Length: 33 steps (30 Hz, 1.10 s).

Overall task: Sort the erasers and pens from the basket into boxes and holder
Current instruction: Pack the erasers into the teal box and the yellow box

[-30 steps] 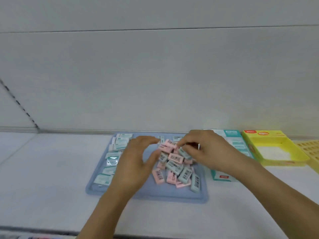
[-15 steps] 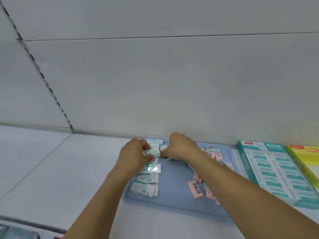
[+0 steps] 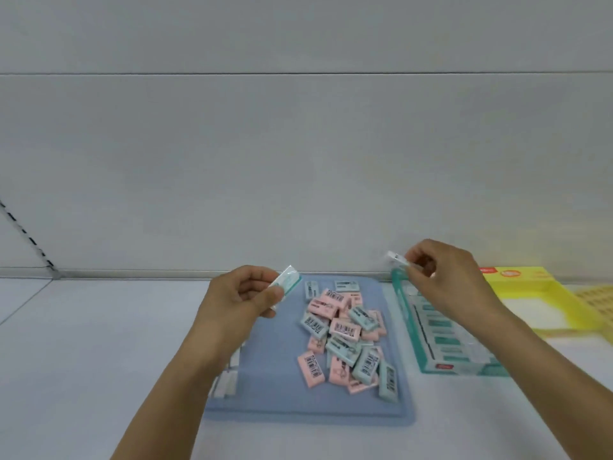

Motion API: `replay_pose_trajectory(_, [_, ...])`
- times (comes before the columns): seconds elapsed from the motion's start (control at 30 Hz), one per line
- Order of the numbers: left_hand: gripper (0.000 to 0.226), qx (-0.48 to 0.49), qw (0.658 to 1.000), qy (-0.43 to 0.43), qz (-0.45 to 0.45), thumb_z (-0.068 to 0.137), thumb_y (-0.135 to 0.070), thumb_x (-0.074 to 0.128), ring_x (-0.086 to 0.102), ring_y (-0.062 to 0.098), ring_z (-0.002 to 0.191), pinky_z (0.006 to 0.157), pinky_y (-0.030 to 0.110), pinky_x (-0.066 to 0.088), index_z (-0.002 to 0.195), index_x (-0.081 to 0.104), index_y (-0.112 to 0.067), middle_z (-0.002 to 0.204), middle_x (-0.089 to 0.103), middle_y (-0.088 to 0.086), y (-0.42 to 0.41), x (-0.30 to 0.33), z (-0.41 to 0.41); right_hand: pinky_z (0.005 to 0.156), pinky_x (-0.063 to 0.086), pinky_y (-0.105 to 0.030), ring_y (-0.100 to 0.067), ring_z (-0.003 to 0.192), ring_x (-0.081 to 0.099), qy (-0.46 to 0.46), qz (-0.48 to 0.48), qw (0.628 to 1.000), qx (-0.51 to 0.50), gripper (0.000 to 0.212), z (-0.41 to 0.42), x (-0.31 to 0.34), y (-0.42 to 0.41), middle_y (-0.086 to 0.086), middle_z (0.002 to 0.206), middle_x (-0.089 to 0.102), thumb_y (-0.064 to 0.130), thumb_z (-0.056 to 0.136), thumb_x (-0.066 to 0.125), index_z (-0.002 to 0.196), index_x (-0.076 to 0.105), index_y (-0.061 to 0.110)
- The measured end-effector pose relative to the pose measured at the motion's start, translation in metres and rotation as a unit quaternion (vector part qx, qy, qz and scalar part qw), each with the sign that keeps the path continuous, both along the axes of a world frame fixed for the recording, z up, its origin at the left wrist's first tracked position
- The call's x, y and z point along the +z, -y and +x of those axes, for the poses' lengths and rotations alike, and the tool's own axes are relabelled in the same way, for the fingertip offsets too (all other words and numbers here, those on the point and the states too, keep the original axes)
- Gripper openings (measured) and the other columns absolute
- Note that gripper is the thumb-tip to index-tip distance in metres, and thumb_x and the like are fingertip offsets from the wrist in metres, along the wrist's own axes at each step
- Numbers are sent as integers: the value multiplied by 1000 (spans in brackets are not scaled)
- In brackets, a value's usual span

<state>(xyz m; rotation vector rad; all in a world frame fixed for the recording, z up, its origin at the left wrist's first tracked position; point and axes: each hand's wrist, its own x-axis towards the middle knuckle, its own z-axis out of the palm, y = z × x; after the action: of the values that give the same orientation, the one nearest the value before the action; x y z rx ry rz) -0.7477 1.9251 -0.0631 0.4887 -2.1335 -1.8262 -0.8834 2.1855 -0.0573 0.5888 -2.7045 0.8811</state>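
Right hand (image 3: 446, 282) pinches wrapped eraser (image 3: 396, 260) | lay flat into teal box (image 3: 408, 323) | left hand (image 3: 242, 300) grips second wrapped eraser (image 3: 287, 283), centre frame.

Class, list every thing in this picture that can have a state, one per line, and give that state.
Left hand: raised, pinching a white-and-teal wrapped eraser.
Right hand: raised over the teal box, pinching a small white wrapped eraser.
Blue flat tray: holding a loose pile of pink and pale-teal erasers.
Teal cardboard box: open, with rows of erasers inside.
Yellow cardboard box: open, contents unclear.
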Motion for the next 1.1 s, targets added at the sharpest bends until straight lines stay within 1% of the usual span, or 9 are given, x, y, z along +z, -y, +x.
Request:
replay_pose_trajectory(0.27, [17,-60,995,0,82,84,-2,70,68,23,72,64,22,56,100,70,-8,89,75,11,-54,-5,-18,65,39,-31,-24,80,59,-51,201,977,50,20,-6,-33,-43,-2,97,60,16,94,55,87,74,16])
replay_pose_trajectory(0.47, [27,-74,985,-2,155,84,8,65,72,25,85,69,21,58,105,69,-7,96,75,12,-72,-5,-22,81,48,-33,-21,94,61,33,79,995,41,25,-14,-27,-54,1,107,62,10,97,51,108,72,15])
replay_pose_trajectory(0.57, [29,-88,983,-3,164,85,6,64,72,24,86,73,22,58,108,70,-9,100,75,10,-84,-3,-26,82,50,-36,-17,92,60,-37,23,999,22,26,-9,-16,-57,2,104,64,14,98,49,116,68,17])
replay_pose_trajectory(0.67, [28,-86,986,-11,146,84,6,66,71,22,81,76,27,58,105,71,-12,98,75,7,-95,-1,-31,78,52,-33,-6,91,59,-81,-63,985,141,26,10,2,-46,11,104,58,25,98,53,122,63,27])
replay_pose_trajectory(0.77, [30,-90,991,-37,92,85,7,65,70,19,77,74,26,55,105,69,-15,91,75,3,-110,2,-34,68,52,-33,-7,100,55,-124,55,968,210,35,22,15,-36,12,115,54,44,99,37,133,48,41])
replay_pose_trajectory(0.87, [35,-97,993,-58,29,86,6,64,67,8,78,71,18,53,108,64,-21,91,74,-2,-133,6,-39,49,50,-39,-21,84,59,-212,164,942,201,29,21,17,-40,3,91,62,32,95,43,117,61,28])
replay_pose_trajectory(0.97, [38,-106,988,-67,-85,92,-8,62,60,-2,100,92,20,50,122,56,-30,114,66,-13,-150,1,-51,61,50,-38,-22,88,60,-166,161,968,102,19,10,10,-62,3,91,64,28,97,48,104,65,22])
replay_pose_trajectory(1.03, [44,-138,962,-35,-233,97,-22,55,49,1,122,105,24,39,138,44,-32,137,52,-14,-158,-4,-59,68,46,-36,-23,91,60,-109,151,982,26,15,-1,2,-82,2,97,64,26,97,51,103,63,21])
replay_pose_trajectory(1.1, [48,-199,898,6,-393,100,-31,47,37,9,134,112,31,30,147,34,-29,149,40,-10,-166,-12,-66,66,46,-36,-26,88,62,-89,162,983,3,13,-9,-9,-90,0,96,64,25,95,54,100,64,20])
